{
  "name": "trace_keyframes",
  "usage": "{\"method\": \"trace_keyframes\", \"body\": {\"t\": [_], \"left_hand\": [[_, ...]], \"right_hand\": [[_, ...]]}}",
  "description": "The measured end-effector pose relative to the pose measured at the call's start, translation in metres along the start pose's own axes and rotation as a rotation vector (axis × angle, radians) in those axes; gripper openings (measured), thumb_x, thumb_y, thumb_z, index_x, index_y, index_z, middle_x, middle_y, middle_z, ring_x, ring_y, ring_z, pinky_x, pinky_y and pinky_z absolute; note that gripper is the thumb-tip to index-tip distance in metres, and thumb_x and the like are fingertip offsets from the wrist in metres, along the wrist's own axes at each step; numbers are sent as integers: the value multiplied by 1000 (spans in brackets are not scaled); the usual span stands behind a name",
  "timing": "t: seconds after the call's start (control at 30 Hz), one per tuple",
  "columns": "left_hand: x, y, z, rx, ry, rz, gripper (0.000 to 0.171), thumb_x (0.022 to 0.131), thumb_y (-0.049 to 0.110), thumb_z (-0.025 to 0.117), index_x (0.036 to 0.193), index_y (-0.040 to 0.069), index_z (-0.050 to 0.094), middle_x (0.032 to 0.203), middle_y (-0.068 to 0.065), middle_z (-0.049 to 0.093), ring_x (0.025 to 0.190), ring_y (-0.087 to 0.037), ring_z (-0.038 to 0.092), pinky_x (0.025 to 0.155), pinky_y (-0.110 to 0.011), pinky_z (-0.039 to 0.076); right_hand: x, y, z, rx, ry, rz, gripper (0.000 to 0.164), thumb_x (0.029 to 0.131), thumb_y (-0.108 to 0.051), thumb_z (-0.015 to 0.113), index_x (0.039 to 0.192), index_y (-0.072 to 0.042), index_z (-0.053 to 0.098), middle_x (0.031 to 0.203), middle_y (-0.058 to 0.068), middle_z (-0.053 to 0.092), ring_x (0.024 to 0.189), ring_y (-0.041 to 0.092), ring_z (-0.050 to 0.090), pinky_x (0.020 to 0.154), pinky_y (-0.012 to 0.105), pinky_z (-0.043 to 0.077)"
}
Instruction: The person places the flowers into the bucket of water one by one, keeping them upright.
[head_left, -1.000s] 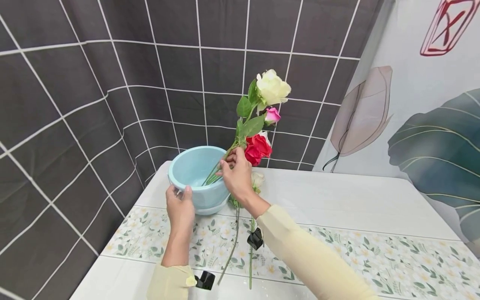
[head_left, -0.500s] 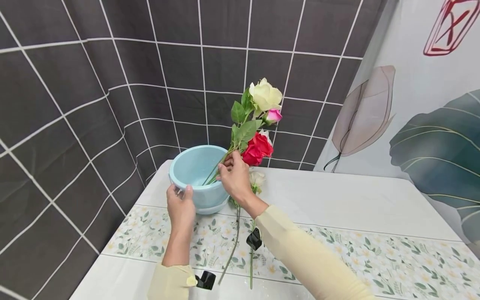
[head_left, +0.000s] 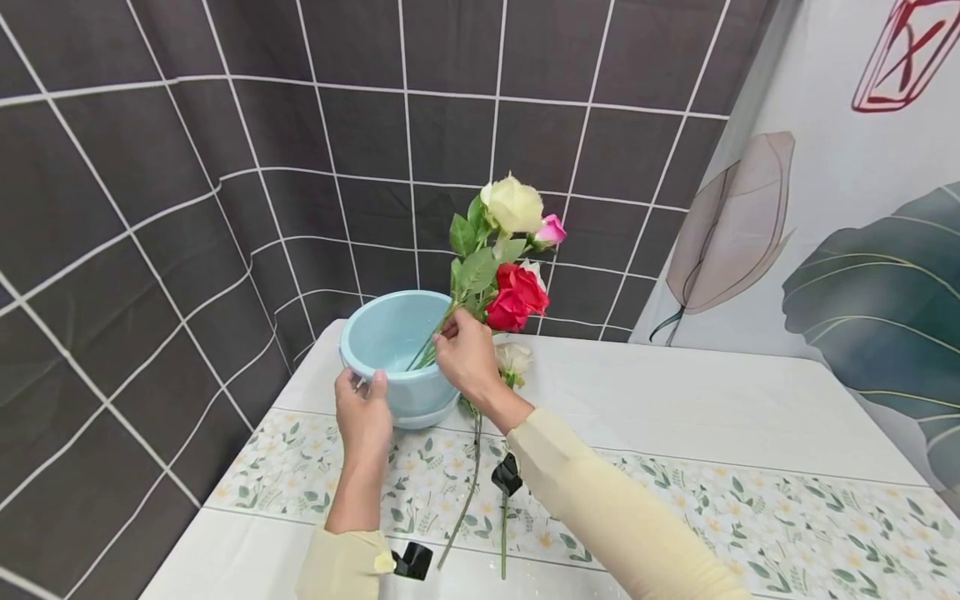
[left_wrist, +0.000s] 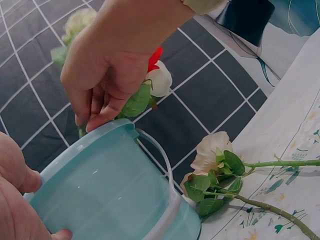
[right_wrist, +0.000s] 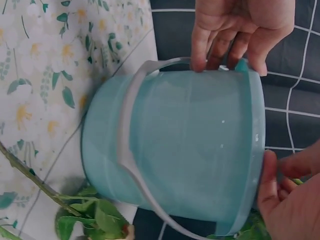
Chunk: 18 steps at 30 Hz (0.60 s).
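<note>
Left of centre on the tabletop (head_left: pixel 637 392), the light-blue bucket (head_left: pixel 420 396) stands with the left hand (head_left: pixel 364 417) gripping its near rim, fingers curled. At mid-frame the right hand (head_left: pixel 472 358) seems to pinch a few stems (head_left: pixel 422 357), fingertips partly hidden; they slant into the bucket, beneath a cream rose (head_left: pixel 513 204), pink bud (head_left: pixel 551 230) and red rose (head_left: pixel 516 297).

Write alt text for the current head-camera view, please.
A right hand holds red, pale-yellow and pink flowers, their lower ends inside a light-blue bucket, while the left hand grips the bucket. Two loose stems lie on the table.
</note>
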<state>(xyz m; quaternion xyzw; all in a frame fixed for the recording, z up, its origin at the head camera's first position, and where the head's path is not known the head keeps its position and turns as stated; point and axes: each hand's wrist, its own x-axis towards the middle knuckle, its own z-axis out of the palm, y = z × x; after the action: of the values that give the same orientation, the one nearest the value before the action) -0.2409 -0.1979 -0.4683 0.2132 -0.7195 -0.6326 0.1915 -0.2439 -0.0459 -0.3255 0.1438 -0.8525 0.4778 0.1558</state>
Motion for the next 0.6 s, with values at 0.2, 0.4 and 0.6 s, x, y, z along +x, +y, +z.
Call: {"method": "trace_keyframes", "body": {"t": [0.2,0.4,0.6], "left_hand": [[-68,93,-19,-45,-80,-50,62,89,46,34,140,22,8,146,-5,11,132,-26,17,107,-45,20],[-80,109,-23,-43,-93,-70,63,90,44,34,141,18,8,146,-7,12,132,-25,17,108,-42,19],[-38,50,-12,-31,-60,-22,68,81,59,35,138,34,8,146,0,13,132,-24,19,104,-52,22]], "right_hand": [[-2,-8,-4,-110,-136,-28,10,79,-11,63,69,-10,63,65,-2,59,59,12,53,48,20,44],[-10,-17,-8,-103,-142,-91,14,80,-15,64,67,-11,60,65,-1,55,60,11,50,49,19,43],[-16,-23,-12,-73,-108,-111,13,83,-18,61,72,-11,58,65,-1,53,61,11,49,51,20,42]]}}
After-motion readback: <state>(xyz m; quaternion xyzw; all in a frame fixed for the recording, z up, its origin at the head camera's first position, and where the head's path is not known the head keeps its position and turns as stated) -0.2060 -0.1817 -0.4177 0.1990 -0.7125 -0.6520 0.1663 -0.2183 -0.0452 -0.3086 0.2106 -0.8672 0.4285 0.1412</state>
